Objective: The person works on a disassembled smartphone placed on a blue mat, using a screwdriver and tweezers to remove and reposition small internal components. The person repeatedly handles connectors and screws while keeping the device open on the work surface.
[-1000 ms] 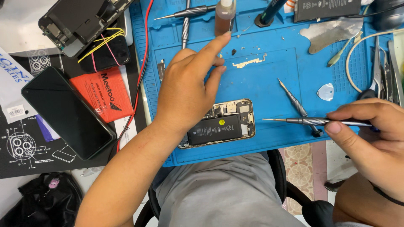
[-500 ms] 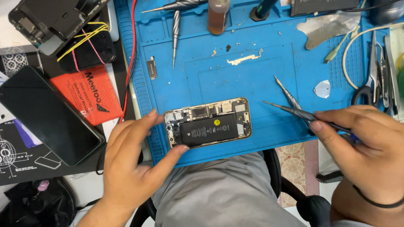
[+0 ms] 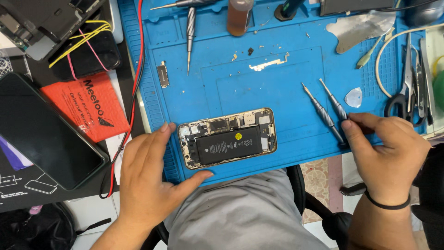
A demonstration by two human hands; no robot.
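Plainly, the left hand [image 3: 150, 178] lay spread and empty at the near left edge of the blue silicone repair mat [image 3: 277, 97], forefinger and thumb bracketing the left end of the opened gold-framed phone with its black battery exposed [image 3: 227, 137]. A nudge from that hand could have slid the phone off the near edge. Well to the right of the phone, the right hand [image 3: 386, 155] pinched a slim grey metal screwdriver [image 3: 335, 105]; a slip might have scattered the tiny loose parts.

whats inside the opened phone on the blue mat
Inside the opened phone: a black battery fills most of it, with small circuit parts along its top edge. Whatever lies beneath the battery is covered.
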